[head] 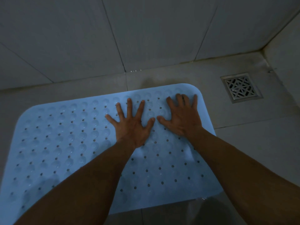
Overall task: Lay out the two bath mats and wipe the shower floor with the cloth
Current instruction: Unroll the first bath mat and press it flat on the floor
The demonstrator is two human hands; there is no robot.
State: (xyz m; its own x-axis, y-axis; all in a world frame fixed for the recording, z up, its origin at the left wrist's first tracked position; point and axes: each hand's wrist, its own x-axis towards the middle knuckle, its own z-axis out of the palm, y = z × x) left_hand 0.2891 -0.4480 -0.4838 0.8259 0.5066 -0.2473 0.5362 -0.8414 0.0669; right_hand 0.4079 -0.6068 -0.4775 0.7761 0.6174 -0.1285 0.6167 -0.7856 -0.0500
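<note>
One blue bath mat point(65, 143) lies flat on the tiled shower floor point(243, 143), near its far edge. It is rubbery and round-cornered, dotted with small holes and round suction cups. Two hands press its far right part, left hand point(131, 127) beside right hand point(183, 117), each grip wide, fingers spread, holding nothing. One square metal drain point(241, 87) sits by the floor's far right corner.
</note>
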